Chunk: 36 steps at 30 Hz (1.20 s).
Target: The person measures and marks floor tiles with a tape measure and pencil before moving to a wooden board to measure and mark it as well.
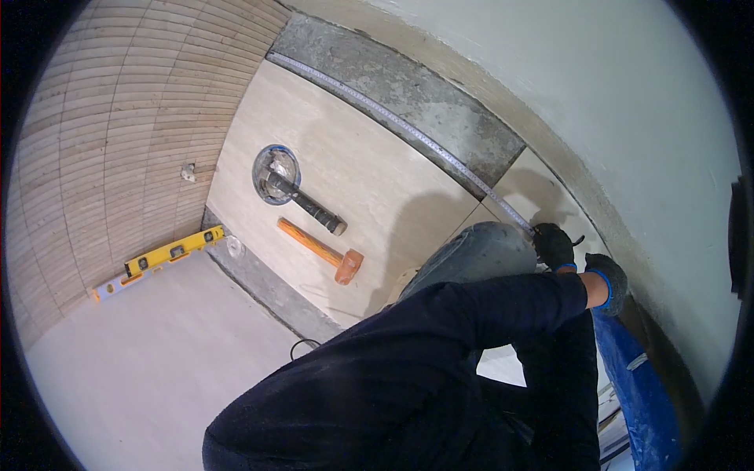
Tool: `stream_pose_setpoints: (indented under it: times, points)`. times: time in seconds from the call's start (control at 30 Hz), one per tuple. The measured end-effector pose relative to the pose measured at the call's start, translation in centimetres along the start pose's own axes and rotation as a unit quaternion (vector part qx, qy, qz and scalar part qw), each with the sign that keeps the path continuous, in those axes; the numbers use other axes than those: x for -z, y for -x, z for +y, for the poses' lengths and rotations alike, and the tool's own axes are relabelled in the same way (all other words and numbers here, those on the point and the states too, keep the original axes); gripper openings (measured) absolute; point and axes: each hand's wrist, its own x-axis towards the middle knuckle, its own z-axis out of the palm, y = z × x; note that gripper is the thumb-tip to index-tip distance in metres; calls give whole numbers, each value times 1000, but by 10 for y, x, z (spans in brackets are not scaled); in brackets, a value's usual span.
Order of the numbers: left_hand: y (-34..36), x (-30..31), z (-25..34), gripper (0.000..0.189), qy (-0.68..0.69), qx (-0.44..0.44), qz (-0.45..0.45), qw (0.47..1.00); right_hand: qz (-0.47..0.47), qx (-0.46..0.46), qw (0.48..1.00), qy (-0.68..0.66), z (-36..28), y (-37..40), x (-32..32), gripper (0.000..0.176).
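Pale, ribbed tiles cover the wall at the left of the head view, and a smooth whitish wall curves along the upper right. Between them lie a large cream floor tile and a strip of bare grey concrete. Along the edge between tile and strip runs a measuring tape, straight, from near the ribbed wall to the person's gloved right hand, whose fingers are curled closed on its near end. The gloved left hand is just beside it, nearer the smooth wall, the left forearm crossing over the right; whether its fingers grip anything I cannot tell. A bent knee in worn grey-blue cloth is next to the tape. On the cream tile, a dark-handled tool leans its far end in a round, blue-rimmed container, and a wooden-handled mallet lies near. A yellow level lies along the foot of the ribbed wall; blue sheeting shows at lower right.
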Motion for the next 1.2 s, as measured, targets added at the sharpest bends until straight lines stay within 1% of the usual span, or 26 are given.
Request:
stream_pose_setpoints:
  times: [0.07,0.2,0.3,0.37,0.47,0.57,0.67,0.83,0.87,0.9,0.93,0.97,1.0,1.07,1.1,1.17,1.2]
  points:
    - [0,0,-1,38,10,10,4,1000,-1,-4,1000,-2,0,3,0,26]
    - [-6,-8,-3,36,7,2,7,1000,-1,-5,1000,-12,0,5,-2,27]
    - [-8,-15,-3,34,18,-4,26,999,-5,-8,1000,-21,-1,5,-3,27]
    - [-7,-16,-2,33,25,-24,47,998,-7,-9,1000,-25,-2,3,-3,27]
    - [-7,-12,2,33,11,-5,22,1000,-10,-10,999,-31,-2,0,-2,28]
    - [-5,-10,3,33,9,-23,24,999,-15,-8,999,-40,-4,-4,-1,28]
    - [-1,-6,2,34,11,-11,26,1000,-21,-7,998,-55,-7,-8,0,29]
    - [-4,-5,-1,35,12,-12,13,1000,20,13,999,39,-8,-11,-3,27]
    - [-10,-10,1,36,22,-9,16,1000,17,3,999,42,-7,-12,-4,27]
    - [-9,-11,3,37,-10,-23,18,1000,-11,-22,999,37,-10,-15,-2,28]
    - [-7,-11,2,37,0,-39,12,999,-39,-50,997,32,-8,-15,-3,28]
    - [-8,-10,2,37,28,-46,-1,999,-8,-33,999,29,-5,-16,-6,29]
    - [-3,-6,4,36,4,-36,-14,999,21,-13,999,27,4,-14,-14,30]
    - [6,1,7,35,-10,-49,-14,999,-15,15,998,67,-14,-11,9,33]
    - [6,1,9,35,-4,-57,-16,998,-21,14,997,68,-16,-12,10,33]
    - [7,1,10,35,-12,-37,-20,999,-25,5,998,62,-18,-13,12,33]
    - [8,1,10,35,-10,-41,-21,999,-24,-1,998,58,-18,-12,12,33]
